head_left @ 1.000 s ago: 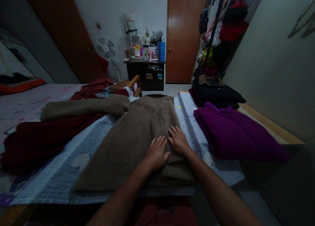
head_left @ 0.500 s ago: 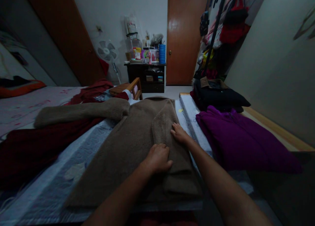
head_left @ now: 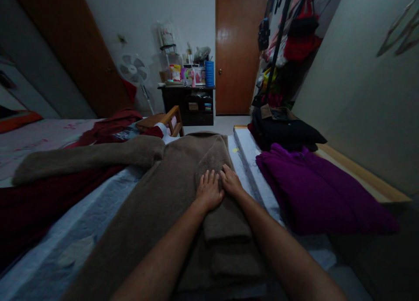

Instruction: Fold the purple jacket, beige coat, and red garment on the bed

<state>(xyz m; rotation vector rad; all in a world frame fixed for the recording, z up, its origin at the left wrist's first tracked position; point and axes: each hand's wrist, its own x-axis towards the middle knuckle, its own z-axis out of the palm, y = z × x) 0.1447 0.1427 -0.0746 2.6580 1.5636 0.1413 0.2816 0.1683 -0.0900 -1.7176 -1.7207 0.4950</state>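
A brown fleece coat (head_left: 170, 192) lies spread on the bed. Its left sleeve stretches out sideways over dark red cloth, while the right sleeve is folded in over the body. My left hand (head_left: 209, 189) rests flat on that folded sleeve, fingers spread a little and pointing away from me. Right beside it, my right hand (head_left: 231, 180) lies on the coat's right edge with its fingers extended. The two hands are nearly touching, and neither grips the fabric.
A folded purple jacket (head_left: 321, 192) lies to the right, with a dark folded pile (head_left: 288, 126) behind it. Dark red cloth (head_left: 49, 209) covers the left side. Farther off stand a wooden chair (head_left: 175, 119), a fan (head_left: 132, 69), a dark cabinet (head_left: 166, 102) and a door (head_left: 240, 52).
My left hand has moved forward and flattened out on the folded sleeve. My right hand has shifted slightly left, closer to it. The view has tilted a little.
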